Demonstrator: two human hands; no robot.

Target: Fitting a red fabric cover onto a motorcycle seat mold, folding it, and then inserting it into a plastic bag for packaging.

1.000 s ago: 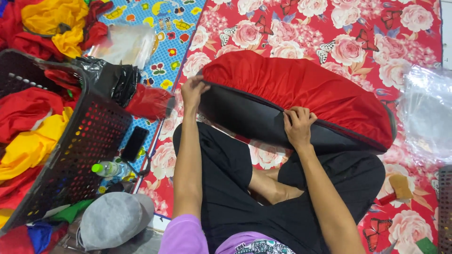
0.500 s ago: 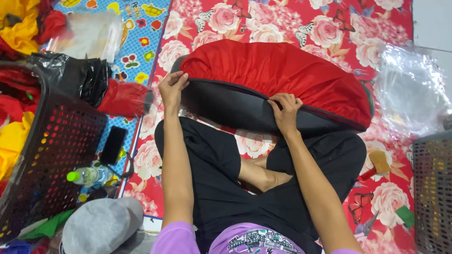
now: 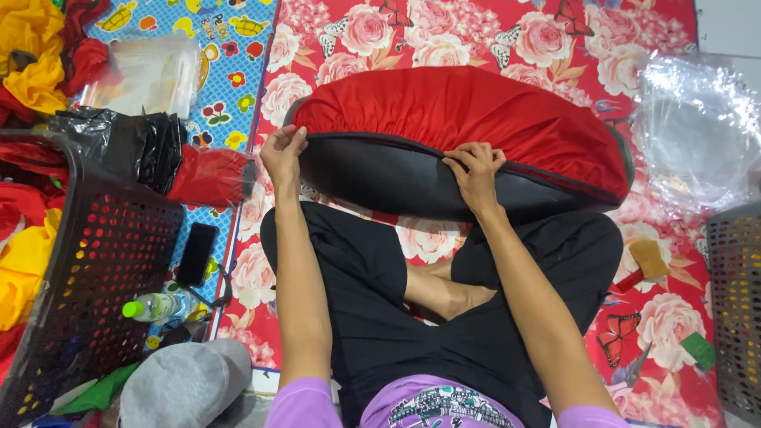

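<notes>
— Floral red mat (image 3: 555,47) lay under everything; where was the cover?
— Left hand (image 3: 283,154) and right hand (image 3: 476,170) each pinched the red elastic-edged fabric cover (image 3: 460,115) over the black oval cushion (image 3: 380,178), apparently mid-stretching; the hem probably needed tugging further round.

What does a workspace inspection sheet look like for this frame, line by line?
Surface: red floral mat on the floor, with a blue patterned mat beside it.
Job's things: black oval cushion partly covered by a red elastic-edged cover, lying in front of the person's crossed legs.
Clutter: black perforated basket of red and yellow fabric, black bag, clear plastic bags, phone, bottle, grey cap.
Grippers: left hand pinches the cover's edge at the cushion's left end; right hand grips the edge at mid-cushion.
Cables: nothing seen.
Surroundings: second basket at the right edge.
</notes>
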